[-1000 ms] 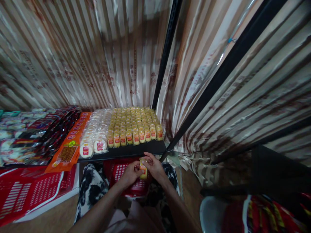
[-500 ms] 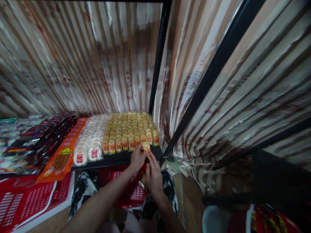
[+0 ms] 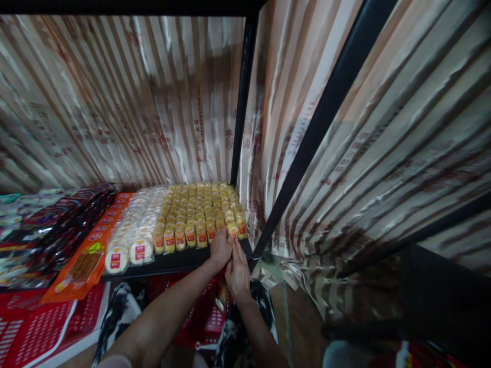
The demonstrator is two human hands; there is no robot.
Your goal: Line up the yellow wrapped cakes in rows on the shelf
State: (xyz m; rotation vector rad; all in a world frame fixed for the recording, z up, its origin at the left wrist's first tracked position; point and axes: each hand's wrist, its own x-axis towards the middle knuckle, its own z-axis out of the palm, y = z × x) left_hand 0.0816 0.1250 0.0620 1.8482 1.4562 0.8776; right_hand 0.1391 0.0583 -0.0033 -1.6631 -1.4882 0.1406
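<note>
Rows of small yellow wrapped cakes [image 3: 201,232] with red labels stand packed on a black shelf [image 3: 164,263]. At the front right of these rows is one wrapped cake [image 3: 232,230], lined up with its neighbours. My left hand [image 3: 221,250] is closed at its left side, fingertips partly hidden. My right hand [image 3: 238,273] meets the cake's lower front with fingers close together, touching the left hand. White round wrapped cakes [image 3: 141,250] lie left of the yellow ones.
An orange snack bag [image 3: 82,268] overhangs the shelf edge, beside dark glossy packets [image 3: 76,220]. Red baskets [image 3: 38,327] are below. A black post [image 3: 303,153] and striped curtain [image 3: 184,102] enclose the corner. My knees are under the shelf's front.
Both hands have moved forward with the wrapped cake, from in front of the shelf edge into the front row. The view has shifted slightly.
</note>
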